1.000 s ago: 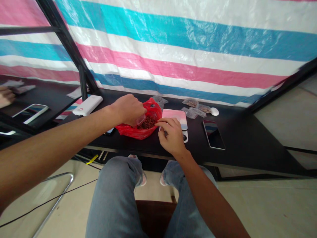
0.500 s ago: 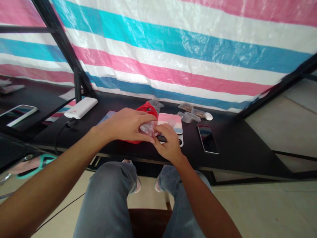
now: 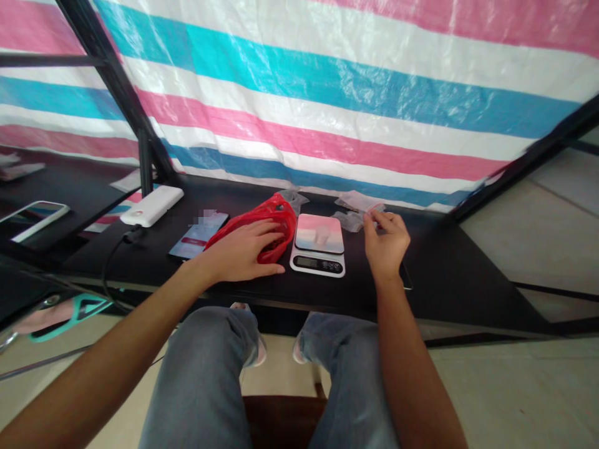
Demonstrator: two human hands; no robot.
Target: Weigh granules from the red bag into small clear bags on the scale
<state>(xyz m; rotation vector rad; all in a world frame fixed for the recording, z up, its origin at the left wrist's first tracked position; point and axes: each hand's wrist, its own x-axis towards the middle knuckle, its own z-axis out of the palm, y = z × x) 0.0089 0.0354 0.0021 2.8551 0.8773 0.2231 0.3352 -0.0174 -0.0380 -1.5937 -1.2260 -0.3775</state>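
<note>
My left hand (image 3: pixel 250 249) lies over the mouth of a red plastic bag (image 3: pixel 285 215), fingers stretched and apart, with nothing gripped. Dark contents show inside the bag. My right hand (image 3: pixel 387 240) is to the right of the scale, thumb and fingers pinching the edge of a small clear plastic bag (image 3: pixel 358 201). Other clear bags (image 3: pixel 349 221) lie just under it, partly covered. Between my hands stands a small white digital scale (image 3: pixel 296 267) with a shiny plate; its display is unreadable.
A phone (image 3: pixel 196 237) with a lit screen lies left of the red bag. Farther left are a white power bank (image 3: pixel 153 204) with a black cable and another phone (image 3: pixel 40 218). Striped sheeting (image 3: pixel 299 112) hangs behind the black table (image 3: pixel 468 280). My right hand mostly covers another phone.
My hands have parted. My right hand has carried the small clear bag right, over the other bags, uncovering the scale. My left hand has let go of it and opened over the red bag.
</note>
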